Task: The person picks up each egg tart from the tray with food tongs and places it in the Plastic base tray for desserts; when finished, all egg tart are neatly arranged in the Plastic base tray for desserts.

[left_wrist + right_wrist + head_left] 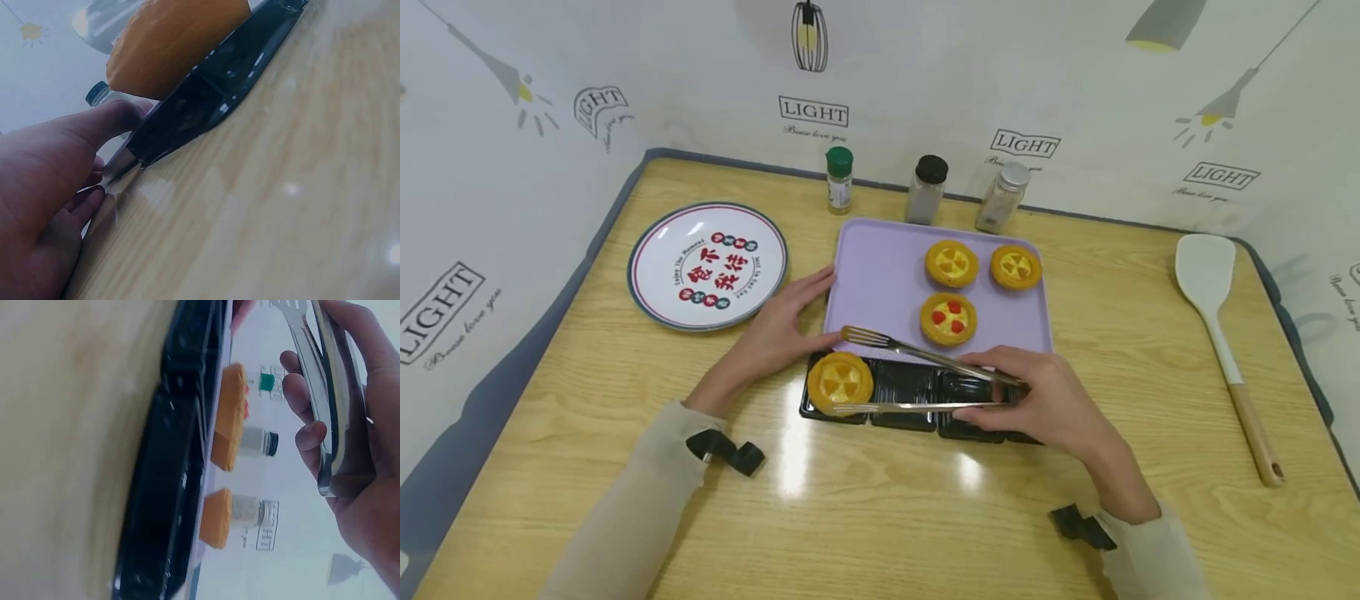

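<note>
My right hand (pixel 1045 400) holds metal tongs (pixel 925 354) with fork-like ends, their two arms spread apart. In the head view the tips lie on either side of a fruit-topped egg tart (pixel 841 379). That tart sits in the leftmost compartment of a black plastic tray (pixel 904 392). Behind it, a lilac tray (pixel 880 275) carries a tart with red pieces (pixel 949 318) and two with yellow wedges, a left one (pixel 951 263) and a right one (pixel 1017 267). My left hand (pixel 771 329) rests at the lilac tray's front left corner, fingers along its side and thumb at the front.
A patterned white plate (pixel 655 275) lies at the left. Along the back stand a green-capped jar (pixel 839 183), a black-capped jar (pixel 927 192) and a silver-capped jar (pixel 1002 198). A white spatula with a wooden handle (pixel 1217 333) lies at the right of the wooden table (pixel 880 517).
</note>
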Demonstrator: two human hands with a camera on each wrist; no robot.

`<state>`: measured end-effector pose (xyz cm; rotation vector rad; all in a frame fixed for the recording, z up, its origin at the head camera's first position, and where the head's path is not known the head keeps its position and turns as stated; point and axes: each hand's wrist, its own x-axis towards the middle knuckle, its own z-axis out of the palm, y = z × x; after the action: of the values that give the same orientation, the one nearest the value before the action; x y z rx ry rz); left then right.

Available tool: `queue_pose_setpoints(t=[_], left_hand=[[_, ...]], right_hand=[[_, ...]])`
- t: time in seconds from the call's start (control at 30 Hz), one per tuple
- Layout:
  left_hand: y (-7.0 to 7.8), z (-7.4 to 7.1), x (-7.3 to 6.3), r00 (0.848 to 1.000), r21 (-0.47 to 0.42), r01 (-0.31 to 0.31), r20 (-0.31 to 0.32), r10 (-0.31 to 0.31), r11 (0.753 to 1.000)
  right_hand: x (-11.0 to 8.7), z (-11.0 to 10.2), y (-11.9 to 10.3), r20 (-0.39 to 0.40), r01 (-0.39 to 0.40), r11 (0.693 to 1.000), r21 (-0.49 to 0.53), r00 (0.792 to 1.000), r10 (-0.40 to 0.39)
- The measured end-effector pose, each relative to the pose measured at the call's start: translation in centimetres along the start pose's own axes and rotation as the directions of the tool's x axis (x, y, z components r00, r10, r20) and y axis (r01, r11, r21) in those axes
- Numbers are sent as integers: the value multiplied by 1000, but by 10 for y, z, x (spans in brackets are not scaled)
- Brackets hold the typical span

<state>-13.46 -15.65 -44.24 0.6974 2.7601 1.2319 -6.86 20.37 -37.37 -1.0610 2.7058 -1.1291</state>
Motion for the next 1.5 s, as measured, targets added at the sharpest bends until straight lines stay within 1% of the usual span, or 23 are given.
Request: queue_pose_setpoints(t=[0.03,0.07,0.17,0.27,0.37,0.4,0.47,0.57,0.63,0.67,0.77,0.87,0.97,1.1,1.2,1.27,1.37,1.5], left_hand=[[0,0,0,1000,2,1,0,-1,1000],[0,0,0,1000,4,1,1,-1,1000],[0,1,1,1000,7,-3,0,3,1000],[0,1,1,1000,2,-6,-1,6,1000],[0,1,1,1000,4,-5,-2,5,1000],[0,1,1,1000,2,-3,-2,3,1000],[0,2,0,1000,6,-2,-3,2,1000],[-1,2,0,1000,9,0,-6,0,1000],[-2,3,0,1000,12,0,-6,0,1000],[-2,3,0,1000,12,-1,-6,2,1000],[-2,3,0,1000,18,-3,-5,3,1000],[-2,3,0,1000,20,-3,-4,3,1000],[-1,3,0,1000,22,-3,-3,3,1000],[0,3,0,1000,16,-1,-6,1,1000],[0,3,-1,1000,10,5,-2,-5,1000],[0,3,-2,1000,8,8,3,-8,1000],[0,3,-2,1000,8,11,3,-11,1000],[-1,3,-1,1000,10,4,-6,-4,1000]], right_hand=[[-1,-3,1,-9,-11,1000,11,1000,11],[0,-7,-4,-23,-16,1000,24,1000,17],[-1,-19,-8,-89,-32,998,49,995,36],[-6,-33,-3,-190,-44,999,8,981,44],[-15,-45,16,-304,-112,991,-70,949,86],[-18,-50,19,-339,-146,985,-87,934,109],[-22,-58,25,-400,-226,971,-84,900,175],[-26,-67,33,-454,-306,951,-34,853,258],[-28,-71,37,-472,-339,941,-20,832,290],[-29,-72,38,-479,-349,937,-26,827,295],[-31,-74,41,-480,-386,919,-74,822,307],[-31,-75,42,-461,-447,884,-133,818,344],[-31,-75,43,-449,-489,855,-175,812,372],[-30,-72,48,-470,-507,826,-247,808,355],[-30,-68,52,-490,-531,799,-283,796,355],[-31,-66,53,-502,-545,787,-290,787,359],[-32,-65,56,-516,-551,780,-295,779,355],[-32,-66,57,-501,-567,755,-329,782,369]])
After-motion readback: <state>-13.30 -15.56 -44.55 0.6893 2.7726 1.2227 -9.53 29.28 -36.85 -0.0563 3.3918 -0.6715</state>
